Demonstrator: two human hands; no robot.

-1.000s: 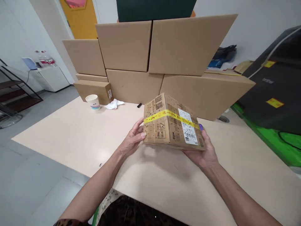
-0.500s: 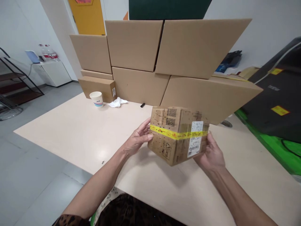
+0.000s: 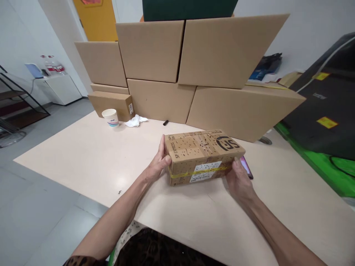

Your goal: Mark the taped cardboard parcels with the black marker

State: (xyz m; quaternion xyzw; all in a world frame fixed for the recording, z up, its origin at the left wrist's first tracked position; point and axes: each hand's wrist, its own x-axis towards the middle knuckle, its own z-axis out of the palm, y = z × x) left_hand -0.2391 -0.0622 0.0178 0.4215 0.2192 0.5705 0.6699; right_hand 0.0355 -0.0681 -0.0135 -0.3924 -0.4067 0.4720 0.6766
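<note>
Between both hands is a brown cardboard box (image 3: 194,147) with dark speckled print, a large "SF" mark on top, yellow tape around its side and a white label (image 3: 205,171) on the near face. My left hand (image 3: 158,163) grips the box's left end, thumb toward the near corner. At the right end, my right hand (image 3: 240,179) holds the lower near corner, its fingers partly hidden. The box is low over the table (image 3: 83,159); I cannot tell whether its base touches. A phone (image 3: 246,167) with a lit screen lies just right of the box, partly covered.
Large cardboard boxes (image 3: 155,51) are stacked along the back of the table. In front of them stand a paper cup (image 3: 111,118), a crumpled white tissue (image 3: 135,121) and a small black object (image 3: 165,122). A black case (image 3: 324,99) is at the right.
The box has been lowered and turned so its printed top faces up and its labelled side faces me. The phone has come into view. Both hands still hold the box.
</note>
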